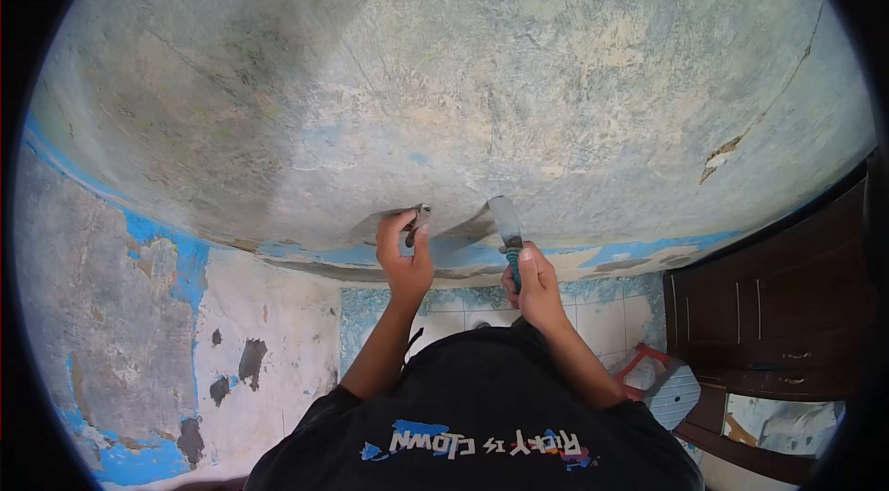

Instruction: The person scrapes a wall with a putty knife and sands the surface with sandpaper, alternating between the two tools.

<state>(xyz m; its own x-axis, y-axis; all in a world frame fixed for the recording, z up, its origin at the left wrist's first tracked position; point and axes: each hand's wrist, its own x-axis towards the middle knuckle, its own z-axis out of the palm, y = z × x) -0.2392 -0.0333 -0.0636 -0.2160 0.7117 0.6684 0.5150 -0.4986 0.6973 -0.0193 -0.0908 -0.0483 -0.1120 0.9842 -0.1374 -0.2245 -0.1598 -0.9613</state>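
My right hand (541,289) is closed around the teal handle of a putty knife (505,218). Its wide metal blade points up at the wall (444,102), with the tip close to the surface. To the left, my left hand (405,260) pinches a small dark metal piece (421,216) between thumb and fingers, near the same stretch of wall; I cannot tell its kind. Scraped grey and beige patches cover the wall, and a strip of blue paint (463,257) runs along its lower part below the blade.
Blue paint chips (593,291) litter the tiled floor (597,320) along the wall's foot. A dark wooden cabinet (773,306) stands on the right, near a red and grey step stool (671,389). At left is another patchy wall (269,324). A crack (722,156) marks the main wall's right side.
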